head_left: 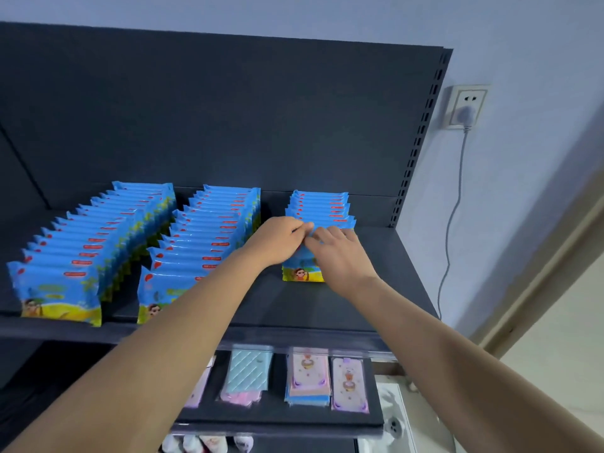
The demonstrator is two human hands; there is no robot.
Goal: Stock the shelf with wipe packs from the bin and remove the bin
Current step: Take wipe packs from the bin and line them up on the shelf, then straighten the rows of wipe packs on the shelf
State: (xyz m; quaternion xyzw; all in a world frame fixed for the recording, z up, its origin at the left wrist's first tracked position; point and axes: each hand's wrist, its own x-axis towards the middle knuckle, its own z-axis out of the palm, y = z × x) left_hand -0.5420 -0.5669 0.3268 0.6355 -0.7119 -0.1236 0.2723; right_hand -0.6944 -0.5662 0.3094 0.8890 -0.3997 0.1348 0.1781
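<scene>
The forearms (170, 364) are stretched to the shelf (376, 273). There the front wipe pack (302, 271) of the short right row (320, 204) is gripped by the left hand (277, 240) and the right hand (340, 256). The left row (98, 240) and the middle row (209, 230) look filled. The bin is not seen, so its removal is judged to remain.

The left hand (277, 240) and right hand (340, 253) cover most of the front wipe pack (302, 273); only its lower strip shows below them. Left of the left hand, the red label print (89, 246) is too small to read.

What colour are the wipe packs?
The packs are blue, with a red label and a yellow cartoon strip at the bottom; head view.
</scene>
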